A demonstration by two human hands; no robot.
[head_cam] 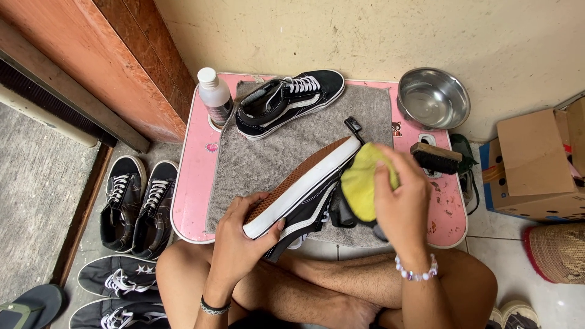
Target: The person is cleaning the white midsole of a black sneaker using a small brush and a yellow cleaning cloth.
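My left hand [241,234] grips the toe end of a black sneaker with a white sole edge and brown tread [304,186], held on its side over the grey towel [268,155]. Pressed against the shoe's side is a yellow cloth [364,183], which my right hand [402,198] holds. A small black brush handle [353,126] pokes out behind the heel. The matching black-and-white sneaker [286,103] lies on the towel at the back of the pink table [192,176].
A clear bottle with a white cap [214,94] stands at the table's back left, a steel bowl [432,97] at the back right, and a wooden brush [436,158] beside it. Dark shoes [131,204] line the floor at left. A cardboard box [533,164] sits at right.
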